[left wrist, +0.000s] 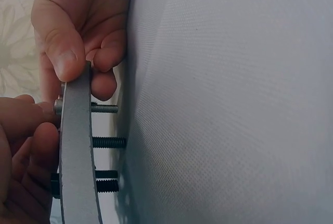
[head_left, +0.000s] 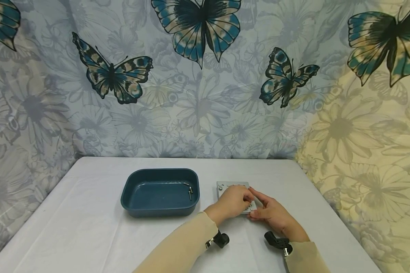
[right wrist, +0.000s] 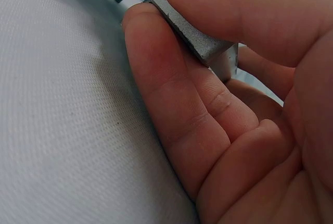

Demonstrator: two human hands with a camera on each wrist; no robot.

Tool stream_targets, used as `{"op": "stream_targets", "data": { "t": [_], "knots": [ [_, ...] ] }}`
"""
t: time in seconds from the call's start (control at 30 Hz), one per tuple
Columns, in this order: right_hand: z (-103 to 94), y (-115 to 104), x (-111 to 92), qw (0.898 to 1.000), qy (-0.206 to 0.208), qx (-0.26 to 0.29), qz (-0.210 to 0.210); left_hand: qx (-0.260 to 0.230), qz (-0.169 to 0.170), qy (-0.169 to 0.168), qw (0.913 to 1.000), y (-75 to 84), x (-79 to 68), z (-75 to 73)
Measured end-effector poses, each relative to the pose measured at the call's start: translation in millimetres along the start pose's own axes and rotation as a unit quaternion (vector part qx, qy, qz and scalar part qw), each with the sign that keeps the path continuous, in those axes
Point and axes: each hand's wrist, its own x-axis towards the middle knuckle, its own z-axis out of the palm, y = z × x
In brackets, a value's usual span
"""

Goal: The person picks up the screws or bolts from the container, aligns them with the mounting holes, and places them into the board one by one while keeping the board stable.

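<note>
A silver metal plate (head_left: 225, 184) is held just off the white table, with several bolts passing through it. Seen edge-on in the left wrist view, the plate (left wrist: 79, 140) has threaded shanks (left wrist: 108, 142) sticking out of its underside. My right hand (head_left: 273, 212) grips the plate's right end, thumb on the top face and fingers beneath. Over the plate, my left hand (head_left: 233, 200) has curled fingers at a bolt head (left wrist: 58, 107) and seems to pinch it; the hand partly covers this in the head view. In the right wrist view, the plate's corner (right wrist: 208, 47) lies between right thumb and fingers.
Left of the plate stands a dark blue rectangular tray (head_left: 158, 212) with a few small bolts (head_left: 190, 191) at its right side. A white cloth (head_left: 89, 212) covers the table. Behind it hangs a butterfly-patterned curtain (head_left: 205, 98).
</note>
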Motion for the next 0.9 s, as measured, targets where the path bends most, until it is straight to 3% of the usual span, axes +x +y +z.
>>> {"op": "stream_targets", "data": {
  "t": [0.03,0.1,0.13,0.17,0.2,0.27,0.3,0.33,0.4,0.43,0.5,0.6,0.73,0.9],
  "knots": [
    [0.1,0,0,1.0,-0.001,-0.001,-0.002,-0.008,-0.005,0.0,1.0,0.1,-0.4,0.1],
    [0.5,0,0,1.0,-0.001,-0.001,-0.002,-0.073,-0.041,0.001,0.9965,0.9,-1.8,0.0],
    [0.7,0,0,1.0,0.001,-0.007,-0.001,-0.128,-0.068,0.004,0.9894,1.8,-2.4,-0.5],
    [1.1,0,0,1.0,0.004,-0.009,0.003,-0.195,-0.098,0.011,0.9759,2.7,-3.0,-1.6],
    [1.3,0,0,1.0,0.008,-0.013,0.008,-0.268,-0.129,0.025,0.9545,3.6,-3.8,-3.1],
    [1.5,-1,1,1.0,0.014,-0.02,0.018,-0.403,-0.185,0.068,0.8939,5.3,-6.4,-8.8],
    [1.5,-1,1,0.999,0.016,-0.026,0.023,-0.451,-0.202,0.091,0.8644,5.7,-8.0,-12.9],
    [1.4,-1,1,0.999,0.018,-0.033,0.026,-0.484,-0.212,0.111,0.8417,5.6,-9.6,-17.8],
    [1.4,-1,2,0.998,0.025,-0.038,0.031,-0.513,-0.224,0.139,0.8167,3.1,-14.2,-30.4],
    [1.4,-1,2,0.998,0.026,-0.04,0.031,-0.518,-0.225,0.149,0.8117,0.5,-16.8,-37.6],
    [1.4,-1,3,0.998,0.027,-0.044,0.03,-0.519,-0.228,0.159,0.808,-7.5,-22.0,-53.4],
    [1.1,-1,4,0.999,0.025,-0.037,0.025,-0.506,-0.227,0.155,0.8177,-26.4,-30.7,-77.6],
    [0.8,0,3,0.999,0.023,-0.032,0.023,-0.457,-0.237,0.129,0.8476,-54.3,-46.3,-107.0],
    [0.9,-1,0,0.999,0.021,-0.025,0.025,-0.404,-0.256,0.05,0.8767,-84.2,-69.7,-134.7]
  ]
}}
